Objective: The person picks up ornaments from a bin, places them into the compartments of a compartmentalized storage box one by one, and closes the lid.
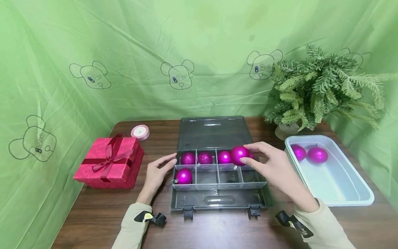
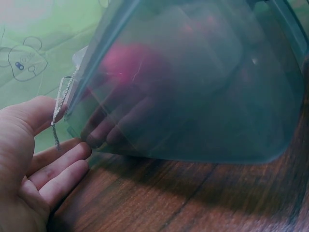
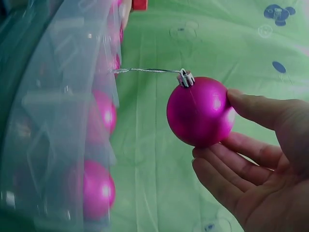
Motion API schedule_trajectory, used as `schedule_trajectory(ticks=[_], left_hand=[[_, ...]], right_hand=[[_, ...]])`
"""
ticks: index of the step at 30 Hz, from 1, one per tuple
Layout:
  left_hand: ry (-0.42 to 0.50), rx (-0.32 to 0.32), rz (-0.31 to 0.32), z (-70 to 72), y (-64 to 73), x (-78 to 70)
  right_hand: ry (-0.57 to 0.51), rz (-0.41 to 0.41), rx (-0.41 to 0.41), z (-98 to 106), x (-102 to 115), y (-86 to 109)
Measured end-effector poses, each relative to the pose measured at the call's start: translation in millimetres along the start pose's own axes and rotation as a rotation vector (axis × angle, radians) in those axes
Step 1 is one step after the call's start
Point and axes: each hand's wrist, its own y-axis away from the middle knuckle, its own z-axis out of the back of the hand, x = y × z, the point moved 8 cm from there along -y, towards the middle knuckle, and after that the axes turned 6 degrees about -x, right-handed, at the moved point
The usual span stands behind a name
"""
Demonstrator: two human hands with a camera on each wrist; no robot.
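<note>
In the head view I'm pinching a magenta bauble [image 1: 239,155] over the divided case [image 1: 205,208] with the right hand [image 1: 275,163], in the left wrist view the left hand [image 2: 20,164] is touching the case, fingers extended, and in the right wrist view silver string [image 3: 145,70] is trailing from the bauble.

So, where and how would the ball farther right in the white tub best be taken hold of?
Probably round its widest part, coming down from above and the near side: the ball is round, the white tub is open on top, and bare floor lies in front. The other ball crowds its left, the tub's far wall its back.
</note>
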Motion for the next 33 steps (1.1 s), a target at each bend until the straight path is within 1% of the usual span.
schedule_trajectory(ticks=[7,11,18,21,27,33], left_hand=[[-0.001,0.000,0.007,0.1,-0.6,1.7],[0.006,0.002,0.013,0.3,-1.2,2.9],[0.010,0.004,0.011,-0.2,-1.3,2.1],[0.010,0.005,0.012,-0.3,-1.2,1.5],[0.013,0.002,0.014,0.4,0.0,0.2],[0.015,0.005,0.017,0.0,-0.1,0.4]], right_hand=[[-0.081,-0.059,0.033,-31,8,-4.1],[-0.121,-0.071,0.055,-48,15,-6.6],[-0.184,-0.121,0.067,-69,19,-7.1],[-0.171,-0.129,0.073,-77,19,-6.0],[-0.150,-0.144,0.113,-94,19,-2.6],[-0.145,-0.114,0.119,-101,18,-0.6]])
